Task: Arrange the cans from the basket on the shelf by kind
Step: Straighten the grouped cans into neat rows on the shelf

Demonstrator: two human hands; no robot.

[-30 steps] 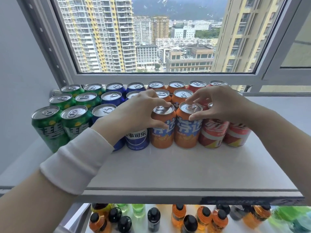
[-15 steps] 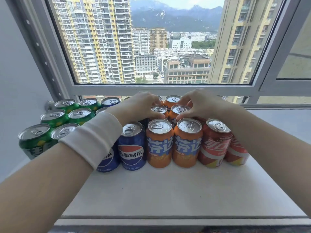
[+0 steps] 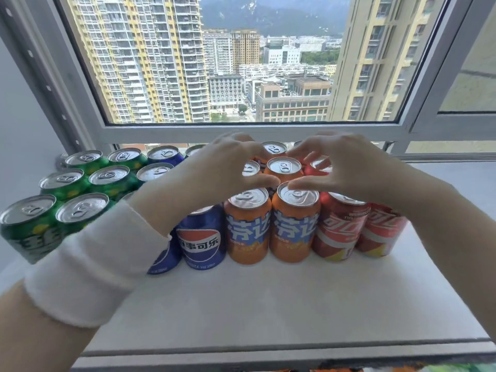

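head view first: where does the stock stand?

all of it upright on the shelf [image 3: 268, 304], sorted in colour blocks. green cans [image 3: 107, 181] at the left, blue cans [image 3: 201, 237] next, orange cans [image 3: 284, 167] in the middle, red cans [image 3: 341, 229] at the right. each block runs back toward the window [image 3: 268, 76].

and the hands?

both sit over the orange block. the left hand [image 3: 222, 167] arches over the second row, with its thumb just above the front left orange can [image 3: 248, 226]. the right hand [image 3: 349, 167] mirrors it, thumb touching the lid of the front right orange can [image 3: 296, 224], fingers spread over the seam between orange and red.

grasping anything?

i cannot tell. the fingers curve over can tops, but the hands themselves hide whether either one squeezes a can or merely rests there.

which step is this, then?

by my judgement, the final tidying. the sorting looks done, and the hands seem to be squaring up the orange column.

what does the next move call for?

probably a light, even press. the rows stand packed and touching, so a hard shove would pass into the red or blue neighbours. i'd also check the blue rows, since the white wristband [image 3: 88, 267] covers part of them.
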